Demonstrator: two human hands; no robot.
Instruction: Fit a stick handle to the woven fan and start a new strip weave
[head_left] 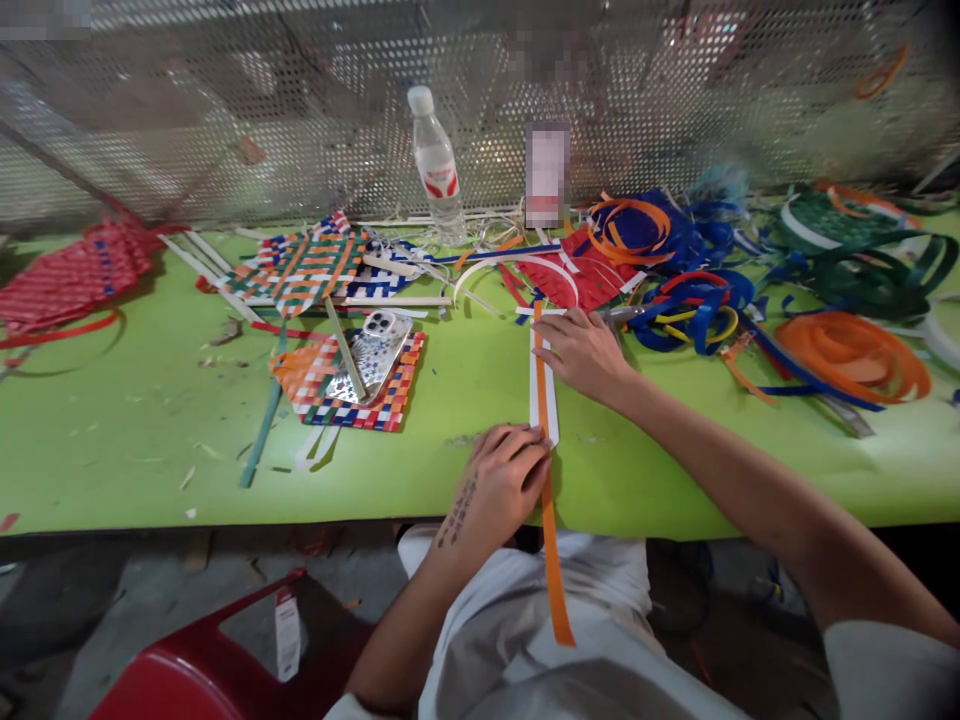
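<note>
A narrow orange strip (pixel 559 590) runs lengthwise over a white strip (pixel 553 400) on the green table, and its near end hangs past the edge over my lap. My left hand (pixel 506 475) is closed, its curled fingers gripping the orange strip near the white strip's lower end. Farther up, my right hand (pixel 589 352) lies across the upper part of both strips, fingers stretched out and a little apart, touching them. A short white crosspiece (pixel 529 312) shows at the top, partly behind the right fingers.
Left stand woven pieces (pixel 300 270) and a phone (pixel 379 355) on a checked woven piece (pixel 390 415). A water bottle (pixel 439 175) stands at the back, before a perforated metal screen (pixel 300 120). Coiled orange strips (pixel 847 355) and blue strips (pixel 675 310) lie right. A red stool (pixel 187 660) is below.
</note>
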